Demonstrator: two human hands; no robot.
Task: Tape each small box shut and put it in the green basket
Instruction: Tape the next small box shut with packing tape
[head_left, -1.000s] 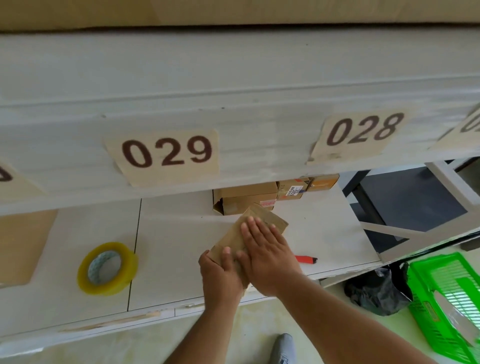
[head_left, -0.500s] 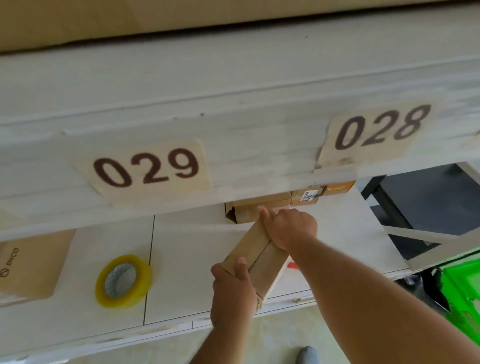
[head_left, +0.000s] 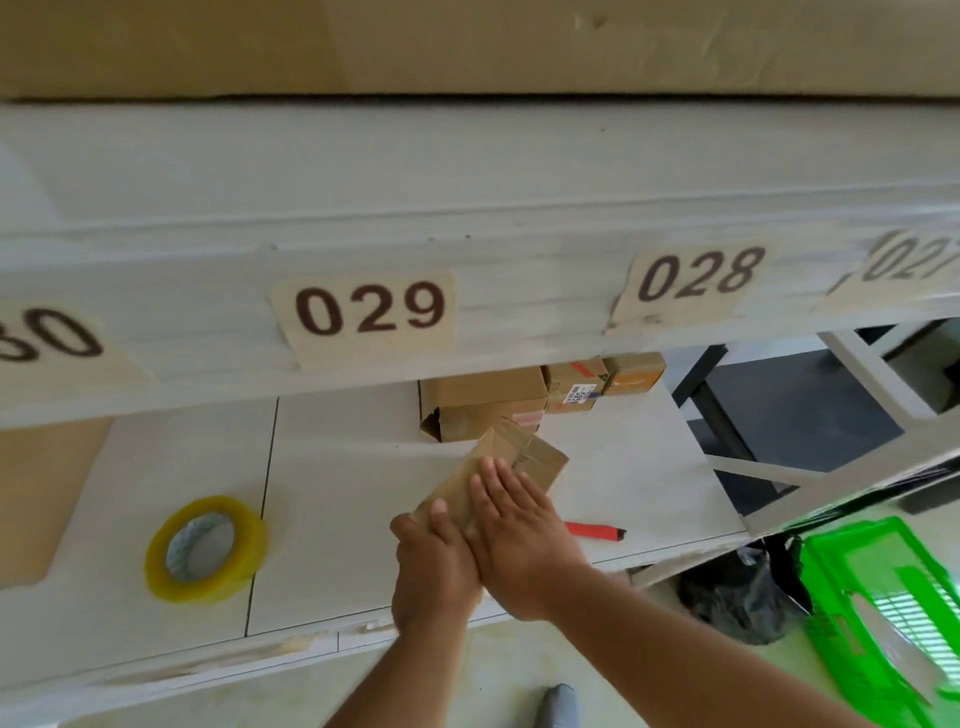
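Cardboard small box (head_left: 511, 470) sits at the white shelf's (head_left: 337, 467) near edge, left hand (head_left: 434, 566) gripping its near end, right hand (head_left: 517, 535) flat, fingers straight, smoothing tape; firm full-length strokes should seal it. Green basket (head_left: 883, 613) waits near right; tape roll (head_left: 207, 550) left.

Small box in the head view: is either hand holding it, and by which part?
The left hand grips the small box at its near end, thumb on top. The right hand lies flat on its top face, fingers straight, pressing rather than gripping.
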